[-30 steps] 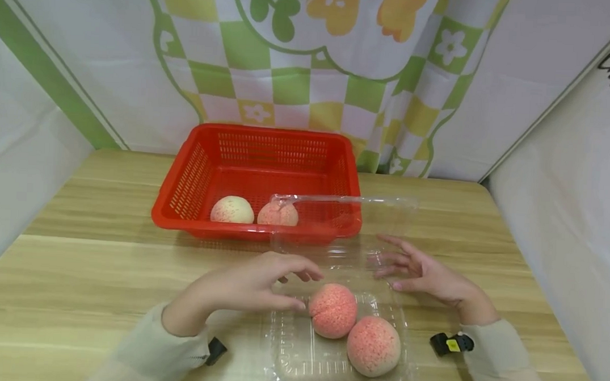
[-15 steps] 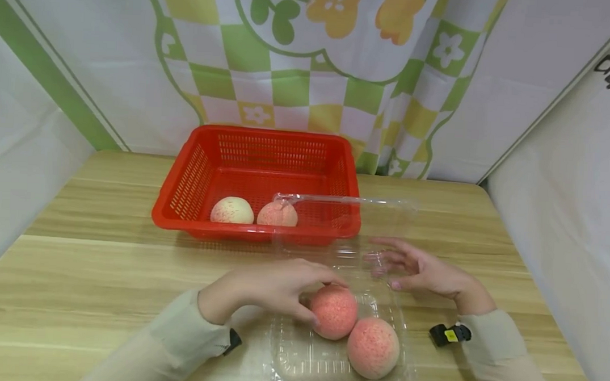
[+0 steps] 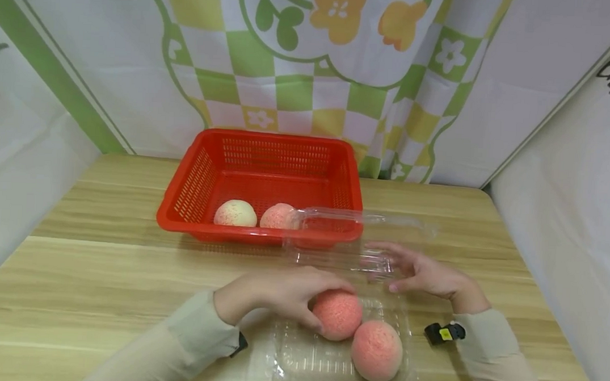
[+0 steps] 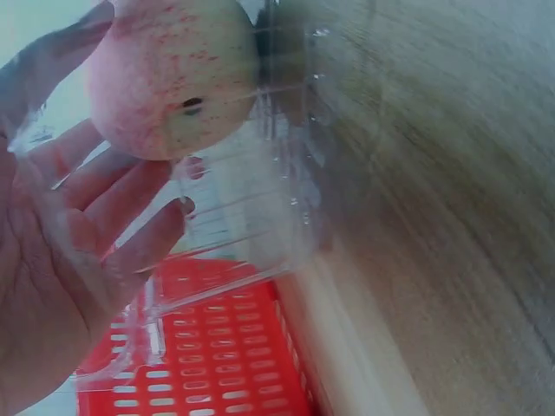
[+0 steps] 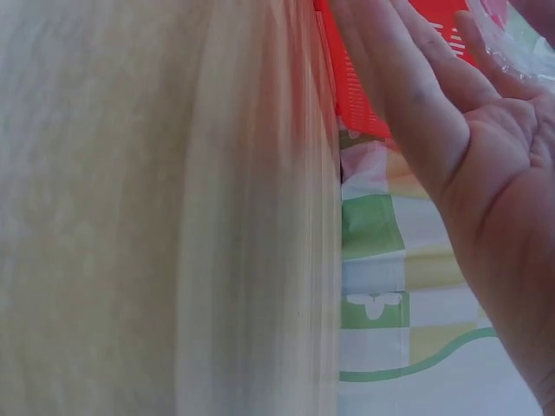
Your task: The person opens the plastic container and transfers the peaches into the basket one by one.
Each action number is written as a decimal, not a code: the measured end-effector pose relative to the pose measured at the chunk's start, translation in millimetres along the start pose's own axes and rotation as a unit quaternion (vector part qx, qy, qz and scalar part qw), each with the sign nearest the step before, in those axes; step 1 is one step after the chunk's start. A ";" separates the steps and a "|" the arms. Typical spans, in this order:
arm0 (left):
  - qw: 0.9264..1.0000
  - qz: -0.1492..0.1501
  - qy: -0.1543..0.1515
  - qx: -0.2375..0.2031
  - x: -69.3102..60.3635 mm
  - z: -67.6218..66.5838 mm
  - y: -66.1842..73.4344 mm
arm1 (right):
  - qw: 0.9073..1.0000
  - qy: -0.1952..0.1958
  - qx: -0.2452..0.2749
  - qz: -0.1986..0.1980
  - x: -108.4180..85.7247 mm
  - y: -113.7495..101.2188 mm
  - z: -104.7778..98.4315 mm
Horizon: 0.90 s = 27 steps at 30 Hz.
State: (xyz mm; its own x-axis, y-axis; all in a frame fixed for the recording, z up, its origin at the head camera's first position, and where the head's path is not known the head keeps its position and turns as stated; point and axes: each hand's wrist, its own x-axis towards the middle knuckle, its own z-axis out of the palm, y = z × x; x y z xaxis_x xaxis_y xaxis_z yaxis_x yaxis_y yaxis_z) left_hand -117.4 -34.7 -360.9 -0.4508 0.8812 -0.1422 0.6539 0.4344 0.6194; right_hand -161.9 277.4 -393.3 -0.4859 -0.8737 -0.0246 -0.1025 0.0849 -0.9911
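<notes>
A clear plastic clamshell box [image 3: 297, 365] lies on the table with its lid [image 3: 395, 220] raised towards the basket. Two pink peaches sit in it. My left hand [image 3: 292, 292] grips the upper-left peach [image 3: 338, 315], thumb on its near side and fingers over its far side. Close beside it, the lower-right peach [image 3: 377, 351] is free of both hands. In the left wrist view, a pale peach [image 4: 173, 78] with red specks shows between thumb and fingers, behind clear plastic. My right hand [image 3: 424, 275] is at the lid's right side, fingers extended and seen through the plastic.
Behind the box stands a red plastic basket [image 3: 180, 227] holding a whitish peach [image 3: 236, 213] and a pink peach [image 3: 277, 216]. Part of the lid overlaps the basket's front right in view. A checkered curtain [image 3: 294, 90] hangs along the table's back edge.
My left hand has moved right from beside the upper-left peach and taken hold of it. My right hand stays by the lid, which has shifted slightly.
</notes>
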 end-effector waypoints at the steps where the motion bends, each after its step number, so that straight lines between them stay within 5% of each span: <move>1: 1.000 -0.002 -0.002 -0.001 1.0 0.9 -0.6 | 1.000 -0.001 0.005 0.000 0.0 0.6 0.0; 11: 0.999 -0.025 -0.025 -0.012 4.1 5.5 -3.7 | 1.000 0.014 -0.004 0.017 1.6 2.3 -1.8; 27: 0.999 0.013 -0.025 -0.026 2.3 1.7 -10.5 | 1.000 0.002 0.003 -0.011 2.9 8.4 -3.8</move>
State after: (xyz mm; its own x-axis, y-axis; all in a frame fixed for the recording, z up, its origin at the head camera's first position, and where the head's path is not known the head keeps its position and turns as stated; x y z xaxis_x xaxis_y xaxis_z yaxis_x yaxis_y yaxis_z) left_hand -124.4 -36.9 -369.1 -0.4018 0.9011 -0.1630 0.6318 0.4016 0.6630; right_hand -167.5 277.4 -401.2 -0.4871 -0.8733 -0.0021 -0.1080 0.0627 -0.9922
